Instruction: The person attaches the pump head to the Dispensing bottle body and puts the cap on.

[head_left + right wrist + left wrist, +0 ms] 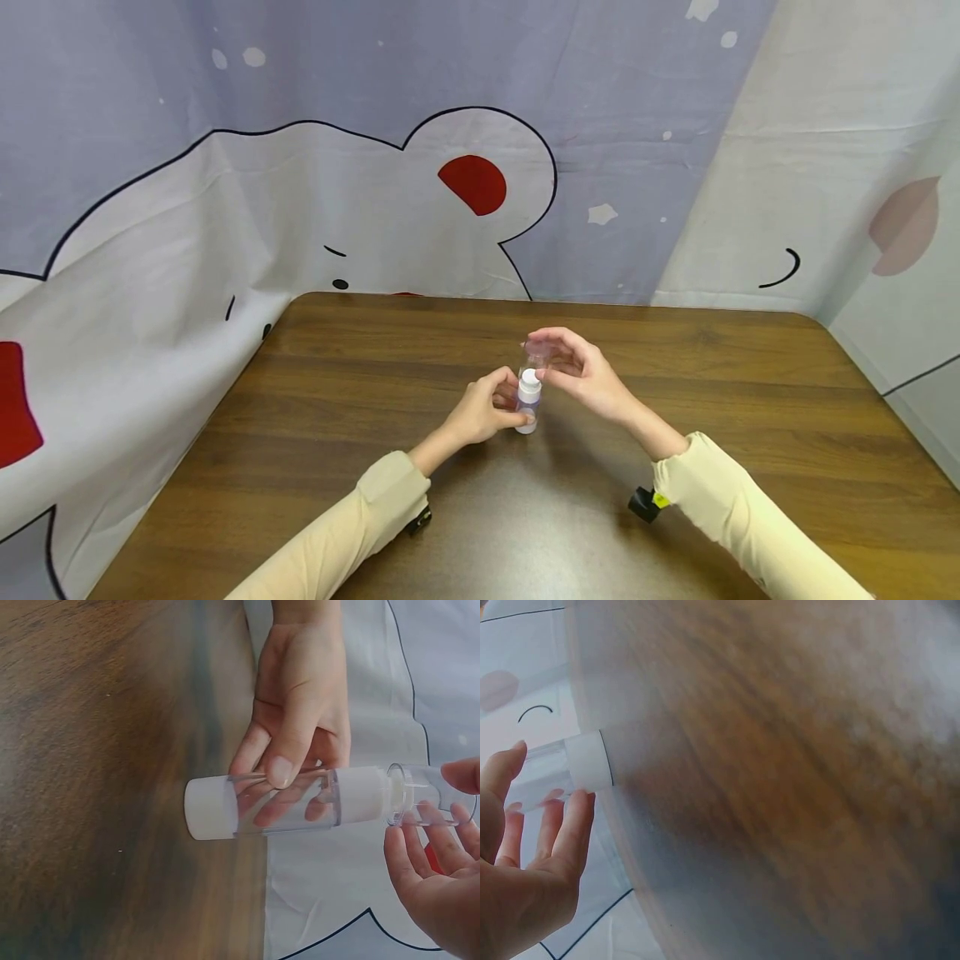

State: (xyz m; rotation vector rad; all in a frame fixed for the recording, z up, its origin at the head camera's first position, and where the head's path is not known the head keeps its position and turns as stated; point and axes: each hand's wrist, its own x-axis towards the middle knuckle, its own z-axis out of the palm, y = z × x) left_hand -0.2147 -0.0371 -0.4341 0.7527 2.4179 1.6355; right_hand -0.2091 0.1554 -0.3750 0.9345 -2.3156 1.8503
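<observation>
A slim see-through bottle [211, 809] with a white base and a white collar stands upright on the table. My left hand [476, 410] grips its clear body between thumb and fingers. In the left wrist view the white base [590, 761] shows beyond the fingertips. Above it, my right hand [587, 373] holds a clear cap [429, 784] by its sides, thumb on one side and fingers on the other. The cap's open end surrounds the bottle's white top, which shows through it.
The brown wooden table [360, 358] extends around both hands. A printed curtain [622, 100] hangs behind its far edge and along both sides. Small black devices [643, 504] are worn under the cream sleeves [720, 492].
</observation>
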